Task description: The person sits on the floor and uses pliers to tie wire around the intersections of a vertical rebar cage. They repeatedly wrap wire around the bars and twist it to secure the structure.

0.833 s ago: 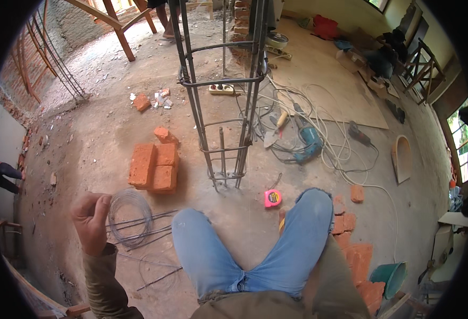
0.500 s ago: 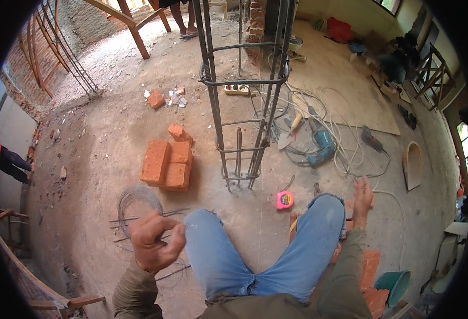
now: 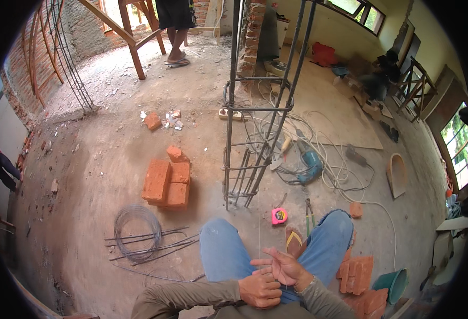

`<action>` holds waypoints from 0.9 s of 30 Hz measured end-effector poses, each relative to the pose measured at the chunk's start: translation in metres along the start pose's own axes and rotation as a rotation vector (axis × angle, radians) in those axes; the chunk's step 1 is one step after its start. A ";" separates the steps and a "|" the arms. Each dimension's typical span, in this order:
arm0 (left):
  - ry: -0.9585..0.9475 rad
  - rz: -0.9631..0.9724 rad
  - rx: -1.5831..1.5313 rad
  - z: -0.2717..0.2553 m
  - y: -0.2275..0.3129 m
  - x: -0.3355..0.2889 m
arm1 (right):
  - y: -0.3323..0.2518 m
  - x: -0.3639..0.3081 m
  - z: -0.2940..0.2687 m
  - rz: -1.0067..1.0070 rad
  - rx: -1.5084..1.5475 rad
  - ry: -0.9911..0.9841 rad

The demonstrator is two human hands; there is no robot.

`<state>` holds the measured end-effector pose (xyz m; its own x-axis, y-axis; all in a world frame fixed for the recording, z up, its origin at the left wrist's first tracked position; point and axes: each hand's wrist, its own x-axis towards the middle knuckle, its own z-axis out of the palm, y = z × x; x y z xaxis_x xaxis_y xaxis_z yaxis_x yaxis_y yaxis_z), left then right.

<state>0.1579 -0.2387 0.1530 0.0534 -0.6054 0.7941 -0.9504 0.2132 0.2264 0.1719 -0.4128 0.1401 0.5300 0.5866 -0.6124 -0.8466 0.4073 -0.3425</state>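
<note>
My left hand (image 3: 259,291) is closed in front of my lap, its fingers curled. A thin pale string (image 3: 260,236) comes down to it between my knees, though the exact grip is hidden. Touching it from the right, my right hand (image 3: 288,269) has its fingers stretched out and apart. Ahead of my knees stands an upright rebar cage (image 3: 255,109). A pink tape measure (image 3: 279,216) lies on the floor near its base, with pliers (image 3: 309,213) to the right.
Orange bricks (image 3: 166,183) are stacked left of the cage; more bricks (image 3: 355,275) and a green bucket (image 3: 398,286) sit at my right. Coiled wire (image 3: 137,228) lies over rods at left. A power drill (image 3: 311,166) rests among cables. Other people are farther off.
My hands, apart beside my knees before, have come together over my lap. My right hand has swung inward and my left has moved right. The view has shifted, showing more of the far area.
</note>
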 end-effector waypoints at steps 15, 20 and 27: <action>0.076 -0.249 0.194 -0.006 -0.004 -0.062 | 0.008 0.008 -0.004 -0.213 -0.510 0.380; 0.039 -1.411 -0.271 0.026 0.013 -0.090 | 0.024 0.012 -0.015 -0.282 -0.655 0.465; 1.022 -1.809 -1.111 0.031 -0.040 -0.078 | 0.037 0.006 -0.015 -0.283 -1.181 0.130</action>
<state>0.1824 -0.2240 0.0642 0.7351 -0.2305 -0.6376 0.6533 0.4922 0.5752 0.1435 -0.4048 0.1132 0.7513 0.4783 -0.4548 -0.2614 -0.4171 -0.8704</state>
